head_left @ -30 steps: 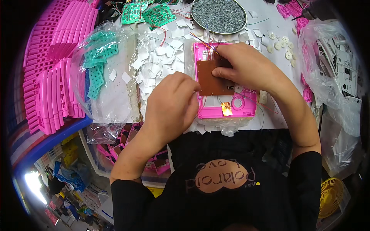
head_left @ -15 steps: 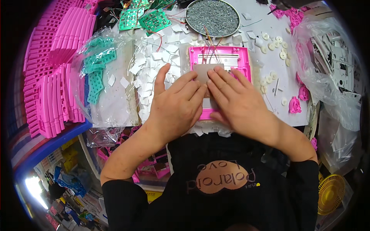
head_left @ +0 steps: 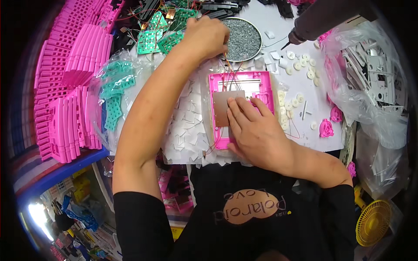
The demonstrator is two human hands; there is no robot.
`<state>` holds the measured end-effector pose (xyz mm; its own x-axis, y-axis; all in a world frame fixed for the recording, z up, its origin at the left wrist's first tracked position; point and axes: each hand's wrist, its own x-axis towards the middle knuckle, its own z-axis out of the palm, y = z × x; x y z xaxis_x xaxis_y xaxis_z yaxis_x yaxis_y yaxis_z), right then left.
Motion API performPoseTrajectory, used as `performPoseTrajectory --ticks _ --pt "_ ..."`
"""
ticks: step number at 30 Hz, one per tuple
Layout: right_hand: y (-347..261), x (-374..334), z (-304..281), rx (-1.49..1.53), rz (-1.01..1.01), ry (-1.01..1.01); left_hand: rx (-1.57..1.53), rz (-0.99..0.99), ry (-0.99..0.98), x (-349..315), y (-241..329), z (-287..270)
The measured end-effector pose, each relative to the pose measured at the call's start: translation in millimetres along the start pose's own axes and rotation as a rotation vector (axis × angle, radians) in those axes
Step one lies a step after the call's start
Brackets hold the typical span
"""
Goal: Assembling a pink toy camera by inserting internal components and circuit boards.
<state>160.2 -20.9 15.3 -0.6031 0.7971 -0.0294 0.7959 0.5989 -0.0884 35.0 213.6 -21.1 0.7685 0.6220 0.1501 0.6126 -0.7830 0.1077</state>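
Observation:
A pink plastic casing (head_left: pixel 265 80) lies open on the table in front of me. A flat grey-brown board (head_left: pixel 221 108) rests in it, with thin red and dark wires (head_left: pixel 227 76) rising at its far edge. My right hand (head_left: pixel 257 130) lies on the board and casing, fingers stretched out flat and thumb at the near edge. At the far side, my left hand (head_left: pixel 207 37) is over the left rim of a round dish (head_left: pixel 261 41) of small grey metal screws (head_left: pixel 244 39). Its fingers curl downward; their tips and anything between them are mostly hidden.
A dark power screwdriver (head_left: pixel 305 28) hangs at upper right. Green circuit boards (head_left: pixel 150 41) lie left of the dish; white paper pieces (head_left: pixel 187 117) cover the table's left part. Cream wheels (head_left: pixel 310 75) lie right. Stacked pink casings (head_left: pixel 65 122) and a plastic bag of white parts (head_left: pixel 379 78) flank me.
My left hand has left the board and reached away to the screw dish. My right hand stays flat on the board. The whole view has shifted, so the table sits lower.

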Motion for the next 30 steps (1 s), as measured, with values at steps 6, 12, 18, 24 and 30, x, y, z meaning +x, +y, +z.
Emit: performPoseTrajectory --ticks 6,12,18,24,30 --pt "1.2 -4.6 8.2 0.016 0.033 0.030 0.080 0.018 0.046 19.6 6.9 16.1" --pt "-0.8 -2.9 7.5 -0.002 0.011 0.042 -0.183 -0.211 0.210 11.9 13.6 -32.5" --pt "2.0 -6.8 7.5 0.271 0.137 0.018 -0.733 -0.190 0.114 -110.5 93.1 -42.8" --pt "54.2 -14.1 -34.5 0.621 -0.090 0.377 -0.564 -0.246 0.223 -164.1 105.9 -8.3" --pt "241.0 -18.4 -95.9 1.100 0.218 1.118 -0.478 -0.140 0.273 -162.3 122.9 -6.8"
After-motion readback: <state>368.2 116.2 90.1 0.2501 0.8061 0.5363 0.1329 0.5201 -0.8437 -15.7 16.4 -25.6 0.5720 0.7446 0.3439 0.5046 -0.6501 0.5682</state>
